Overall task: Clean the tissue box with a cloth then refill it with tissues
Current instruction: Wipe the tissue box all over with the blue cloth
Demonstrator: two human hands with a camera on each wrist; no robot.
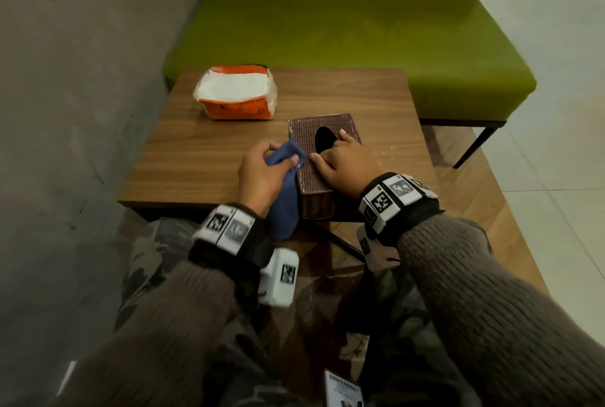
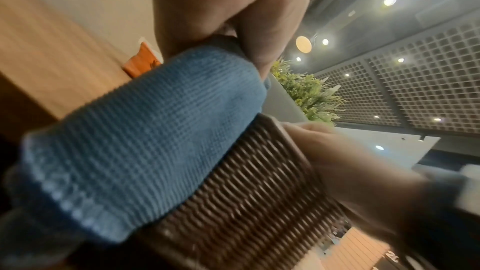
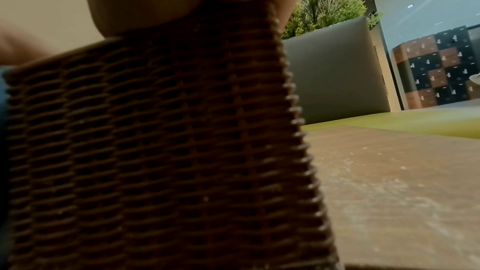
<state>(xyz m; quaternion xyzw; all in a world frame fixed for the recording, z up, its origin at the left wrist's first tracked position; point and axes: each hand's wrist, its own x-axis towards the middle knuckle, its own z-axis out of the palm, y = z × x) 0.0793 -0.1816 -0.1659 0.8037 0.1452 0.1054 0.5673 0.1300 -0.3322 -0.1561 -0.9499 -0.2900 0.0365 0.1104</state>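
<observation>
**Cloth against the side of the tissue box**

While it sits near the front edge of the surface [image 1: 203,144], toward the right front corner, the brown woven tissue box [image 1: 314,174] has its dark oval slot facing up. No tissue shows in the slot. The right hand [image 1: 347,161] lies on top of the box with its fingers curled over the lid and at the rim of the slot, holding the box. The left hand [image 1: 262,171] is closed around a blue cloth [image 1: 283,207], which is bunched in the fingers and pressed against the left side of the box; the loose end of the cloth hangs past the front edge of the surface. From the left wrist view the cloth [image 2: 145,134] touches the woven wall [image 2: 249,202] directly.

Toward the back left corner of the surface, well apart from the box, lies an orange pack of white tissues [image 1: 237,92] with its top open. Beyond the back edge stands a green padded bench [image 1: 393,46], and a grey wall [image 1: 82,79] runs along the left.
</observation>
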